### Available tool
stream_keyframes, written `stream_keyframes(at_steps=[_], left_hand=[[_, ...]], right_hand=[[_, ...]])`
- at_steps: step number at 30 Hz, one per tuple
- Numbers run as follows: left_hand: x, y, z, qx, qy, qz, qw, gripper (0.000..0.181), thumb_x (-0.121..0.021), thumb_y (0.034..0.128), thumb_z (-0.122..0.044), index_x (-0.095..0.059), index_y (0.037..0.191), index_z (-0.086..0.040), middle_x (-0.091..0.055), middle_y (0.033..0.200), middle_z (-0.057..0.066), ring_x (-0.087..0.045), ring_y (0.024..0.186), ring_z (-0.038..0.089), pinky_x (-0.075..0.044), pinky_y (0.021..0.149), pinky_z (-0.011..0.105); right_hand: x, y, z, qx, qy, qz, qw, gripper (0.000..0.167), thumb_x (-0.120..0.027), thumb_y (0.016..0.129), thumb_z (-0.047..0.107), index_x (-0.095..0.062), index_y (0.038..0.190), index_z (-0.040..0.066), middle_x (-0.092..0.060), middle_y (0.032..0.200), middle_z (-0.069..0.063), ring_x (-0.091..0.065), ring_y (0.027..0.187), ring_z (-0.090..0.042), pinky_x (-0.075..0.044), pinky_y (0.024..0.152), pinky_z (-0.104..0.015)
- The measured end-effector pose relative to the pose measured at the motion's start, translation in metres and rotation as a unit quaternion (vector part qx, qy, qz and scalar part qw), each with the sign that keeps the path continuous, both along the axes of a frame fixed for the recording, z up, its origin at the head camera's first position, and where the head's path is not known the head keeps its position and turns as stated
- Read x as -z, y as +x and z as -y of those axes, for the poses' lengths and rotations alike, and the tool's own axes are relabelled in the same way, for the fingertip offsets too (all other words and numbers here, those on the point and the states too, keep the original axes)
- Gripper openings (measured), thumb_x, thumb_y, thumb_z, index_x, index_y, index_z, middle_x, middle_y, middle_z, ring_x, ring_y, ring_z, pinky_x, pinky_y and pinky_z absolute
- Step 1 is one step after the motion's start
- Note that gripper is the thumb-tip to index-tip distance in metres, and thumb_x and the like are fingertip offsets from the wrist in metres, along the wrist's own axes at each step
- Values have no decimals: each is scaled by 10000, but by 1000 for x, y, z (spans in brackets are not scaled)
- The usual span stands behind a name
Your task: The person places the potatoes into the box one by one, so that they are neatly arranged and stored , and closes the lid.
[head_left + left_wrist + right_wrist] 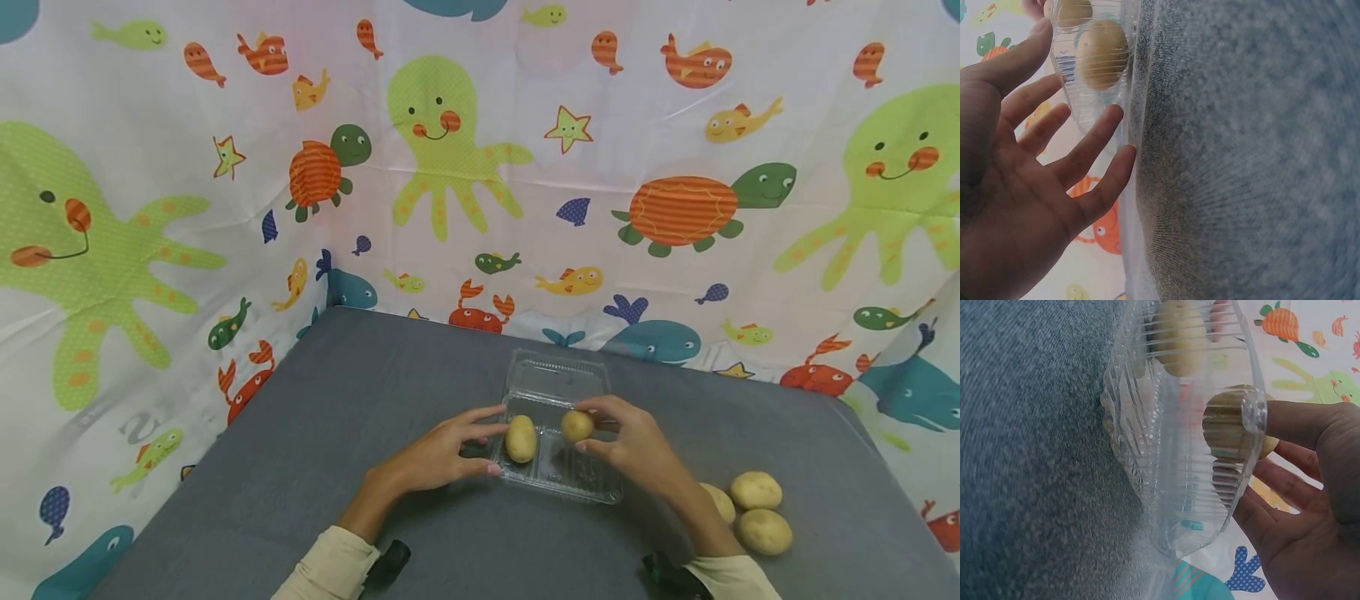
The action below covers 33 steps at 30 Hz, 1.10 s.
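Observation:
A clear plastic container (558, 485) lies on the grey table with its lid (558, 375) folded back. One potato (521, 439) rests in its left part. My right hand (633, 442) pinches a second potato (577, 426) between thumb and fingers over the right part; the right wrist view shows this potato (1232, 425) through the ribbed wall. At the container's left edge, my left hand (450, 450) has its fingers spread, thumb and fingertips at the rim. In the left wrist view the left hand (1041, 162) holds no potato.
Several potatoes (756, 490) lie on the table (360, 367) to the right, partly behind my right forearm. A white curtain (495, 200) printed with sea animals stands along the table's back and sides.

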<state>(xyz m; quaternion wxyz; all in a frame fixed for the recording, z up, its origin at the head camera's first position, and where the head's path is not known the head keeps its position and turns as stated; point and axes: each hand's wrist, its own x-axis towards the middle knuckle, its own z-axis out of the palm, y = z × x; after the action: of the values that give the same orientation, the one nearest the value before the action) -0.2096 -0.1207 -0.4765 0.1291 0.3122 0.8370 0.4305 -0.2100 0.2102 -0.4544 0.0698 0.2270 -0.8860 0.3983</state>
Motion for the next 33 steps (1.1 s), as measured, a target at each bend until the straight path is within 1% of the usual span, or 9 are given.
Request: stream_keyframes(at_steps=[5,8,13,18,22,27,33], left_hand=[[-1,-1,0,2,-18,-52,10000,646,-780,981,-389,-559,1559,-202,-328,1727,-58,-621,1345,218,-504,1126,506],[-1,-1,0,-10,-47,-74,10000,646,-778,981,-396,-560,1559,-207,-330,1728,-54,-624,1339,213,-505,1126,504],[-2,-1,-1,-25,-69,-79,9999,647,-780,978,-400,-561,1558,-213,-331,1726,-61,-623,1334,205,-504,1126,503],[-2,-2,-1,14,-33,-50,10000,646,-775,984,-391,-554,1562,-208,-323,1729,-64,-620,1345,222,-502,1127,504],[-3,-1,-1,23,-12,-4,10000,647,-773,986,-393,-551,1565,-210,-318,1728,-75,-615,1354,231,-498,1132,505],[-3,-2,-1,29,5,-8,10000,643,-766,991,-394,-549,1566,-203,-317,1732,-54,-612,1360,242,-500,1122,525],[-3,-1,-2,50,-4,-20,10000,640,-764,993,-398,-552,1563,-199,-316,1736,-41,-620,1350,225,-507,1109,533]], right_hand=[[-1,-1,4,56,135,236,9996,488,-907,824,40,-722,1275,65,-726,1223,-102,-745,1101,-329,-607,954,-476],[-1,-2,7,-8,157,277,9995,488,-907,823,43,-719,1274,57,-728,1219,-115,-741,1098,-340,-605,953,-490],[1,-5,9,-109,176,328,9992,477,-909,822,50,-721,1260,52,-733,1212,-125,-743,1077,-331,-612,942,-463],[3,-8,12,-125,202,474,9986,464,-908,825,50,-726,1252,57,-733,1218,-120,-746,1081,-327,-619,928,-428],[4,-9,15,-132,308,554,9979,450,-904,827,40,-728,1240,52,-730,1211,-117,-745,1083,-320,-620,928,-431],[4,-11,20,-145,450,675,9966,443,-907,820,36,-731,1225,54,-726,1219,-114,-738,1095,-326,-619,929,-438],[4,-12,22,-307,537,721,9955,425,-912,814,39,-731,1198,66,-729,1212,-94,-735,1094,-328,-617,922,-473]])
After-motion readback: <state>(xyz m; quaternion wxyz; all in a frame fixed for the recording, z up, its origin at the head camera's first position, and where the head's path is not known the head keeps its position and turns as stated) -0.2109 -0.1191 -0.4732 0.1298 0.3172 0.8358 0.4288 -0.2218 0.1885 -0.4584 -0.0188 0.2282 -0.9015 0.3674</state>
